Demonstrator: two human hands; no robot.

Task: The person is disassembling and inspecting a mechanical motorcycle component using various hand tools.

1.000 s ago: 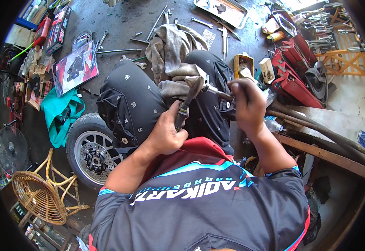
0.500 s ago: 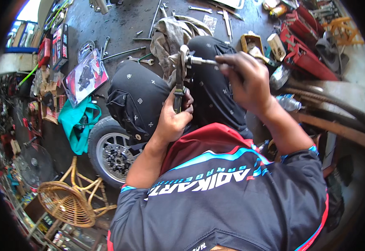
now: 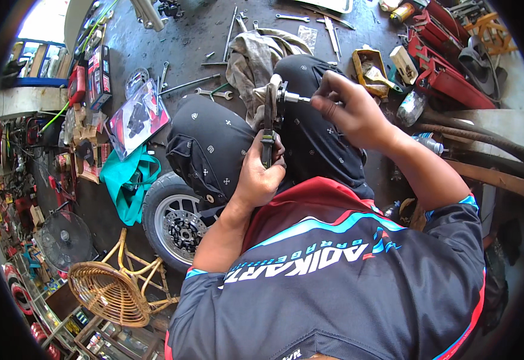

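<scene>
My left hand is wrapped round the dark bar-shaped handle of a metal assembly, held upright between my knees. At its top sit a silver fitting and a crumpled rag part pressed against it. A thin metal rod sticks out sideways from the fitting, with the thumb and fingertips of my right hand closed at its outer end. The rest of the grey rag drapes behind the assembly, between and beyond my knees.
Wrenches, a yellow parts tray and red toolboxes lie ahead and right. A packaged part, teal bag, wheel and rattan stool are on my left. Hoses run along the right.
The assembly in my left hand has become more upright and its silver fitting is higher. My right hand has risen and now grips near the rod's tip. The view has shifted.
</scene>
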